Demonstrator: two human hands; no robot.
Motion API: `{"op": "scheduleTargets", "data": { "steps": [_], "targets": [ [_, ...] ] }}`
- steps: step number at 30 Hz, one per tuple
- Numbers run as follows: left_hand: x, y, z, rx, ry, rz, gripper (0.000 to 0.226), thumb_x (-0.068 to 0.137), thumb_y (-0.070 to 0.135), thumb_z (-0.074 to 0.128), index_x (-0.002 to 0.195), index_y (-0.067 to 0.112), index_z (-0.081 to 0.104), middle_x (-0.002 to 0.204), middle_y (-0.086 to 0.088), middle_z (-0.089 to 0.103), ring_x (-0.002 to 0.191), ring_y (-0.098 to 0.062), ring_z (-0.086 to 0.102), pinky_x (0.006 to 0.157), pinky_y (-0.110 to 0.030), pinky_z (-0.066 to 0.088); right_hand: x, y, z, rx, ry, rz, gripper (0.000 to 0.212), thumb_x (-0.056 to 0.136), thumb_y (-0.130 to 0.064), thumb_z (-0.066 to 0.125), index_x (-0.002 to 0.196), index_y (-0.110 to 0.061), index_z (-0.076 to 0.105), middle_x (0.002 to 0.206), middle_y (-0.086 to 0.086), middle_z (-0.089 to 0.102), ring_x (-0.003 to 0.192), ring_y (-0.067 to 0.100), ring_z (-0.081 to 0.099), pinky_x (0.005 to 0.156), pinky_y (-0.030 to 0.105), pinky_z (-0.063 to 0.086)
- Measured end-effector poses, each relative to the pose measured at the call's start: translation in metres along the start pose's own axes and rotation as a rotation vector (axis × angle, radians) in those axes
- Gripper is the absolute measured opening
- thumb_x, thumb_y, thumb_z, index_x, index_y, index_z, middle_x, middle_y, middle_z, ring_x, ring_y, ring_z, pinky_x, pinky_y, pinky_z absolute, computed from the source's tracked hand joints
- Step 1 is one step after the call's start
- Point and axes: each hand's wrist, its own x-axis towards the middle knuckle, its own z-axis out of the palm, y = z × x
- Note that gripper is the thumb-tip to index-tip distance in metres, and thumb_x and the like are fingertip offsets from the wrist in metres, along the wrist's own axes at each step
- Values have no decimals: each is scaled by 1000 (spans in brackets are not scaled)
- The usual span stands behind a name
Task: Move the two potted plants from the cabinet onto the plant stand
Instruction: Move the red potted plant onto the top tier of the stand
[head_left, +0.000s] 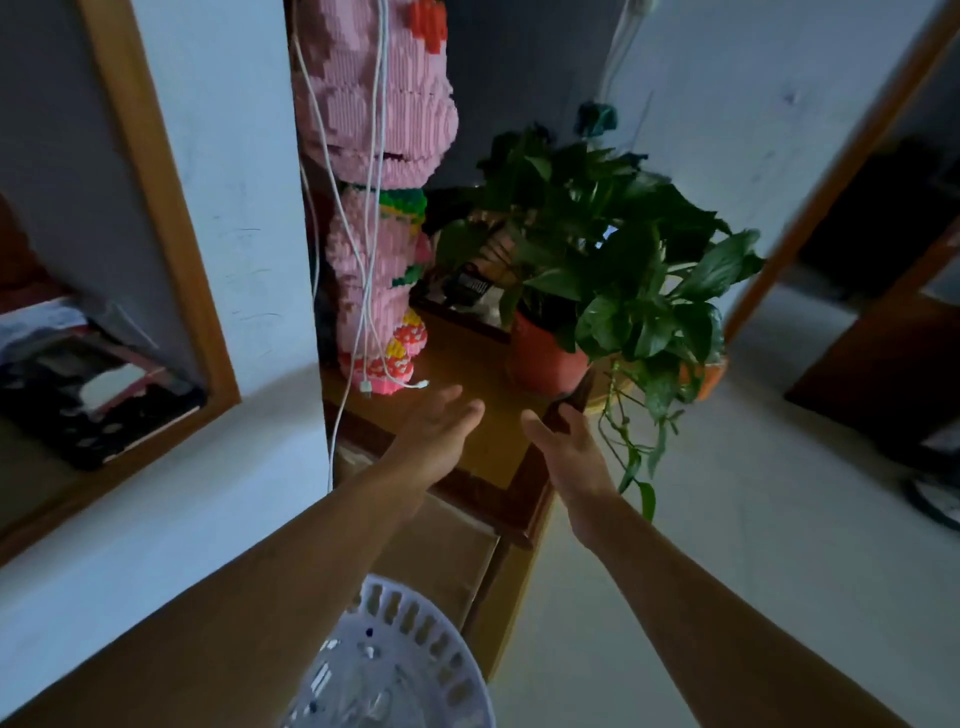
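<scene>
Two potted plants stand at the far right of the brown cabinet top (483, 452). The nearer red-orange pot (543, 364) carries broad green leaves. Behind trailing foliage at the cabinet's right edge peeks a second orange pot (701, 376), with vines hanging below it. My left hand (436, 436) is stretched out over the cabinet top, fingers apart, holding nothing. My right hand (563, 447) is open too, just short of the nearer pot, touching neither plant. The plant stand is out of view.
A tall pink block-built figure (379, 208) stands at the cabinet's left, with white cables (371, 260) hanging in front of it. A wood-framed mirror (156, 218) hangs on the left wall. A white perforated basket (410, 670) sits low in front. Pale floor lies to the right.
</scene>
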Motion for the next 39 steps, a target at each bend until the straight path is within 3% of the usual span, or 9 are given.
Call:
{"op": "scheduleTargets", "data": {
  "steps": [9,17,21,25,28,30,33,36,39],
  "targets": [
    [58,-4,13,26,-195,115,61,92,50,40,148,35,19,157,2,26,140,-21,36,109,-39,29,44,20,7,34,86,-101,82,84,-37,66,149,-28,18,149,9,40,138,26,37,109,39,32],
    [131,-35,32,17,-184,282,66,90,47,46,148,39,14,157,1,26,142,-20,30,104,-33,28,109,59,0,79,115,-296,87,77,-20,76,145,-32,24,130,2,55,117,17,52,85,21,43],
    [160,-46,41,33,-166,321,71,89,48,49,148,43,9,159,2,20,144,-21,25,109,-36,26,138,76,1,54,190,-364,109,61,-26,86,143,-46,16,136,-2,51,121,17,50,103,41,45],
    [186,-47,50,64,-168,346,78,88,48,51,149,42,3,161,4,14,146,-20,21,112,-36,23,164,78,6,-13,284,-425,122,42,-46,86,135,-59,9,143,-7,45,130,21,47,104,50,43],
    [199,-41,57,60,-209,410,82,88,42,53,150,38,0,158,8,20,143,-14,26,102,-25,25,179,73,3,-59,282,-473,129,57,-29,87,147,-41,-5,133,-20,33,124,2,35,103,27,34],
    [212,-38,61,34,-227,434,85,87,40,56,150,37,0,156,11,26,140,-11,30,99,-22,26,187,69,1,-89,305,-472,127,64,-20,85,150,-30,-8,132,-14,28,123,1,27,94,17,21],
    [230,-35,64,4,-228,459,94,81,40,64,150,36,0,151,12,35,137,-10,36,101,-24,30,202,68,-1,-128,337,-455,134,61,-19,87,149,-27,-14,150,3,22,140,18,21,95,22,22],
    [242,-33,67,0,-240,472,98,77,39,68,150,37,2,137,16,45,123,-3,40,96,-19,32,215,68,-2,-138,349,-462,140,56,-20,89,148,-27,-15,150,8,23,139,24,27,105,33,33],
    [249,-30,68,-18,-253,481,99,68,37,72,148,35,13,118,19,50,113,-3,46,84,-13,36,222,67,-4,-132,353,-473,141,53,-19,91,148,-27,-13,148,8,27,135,25,34,97,29,36]
  ]
}}
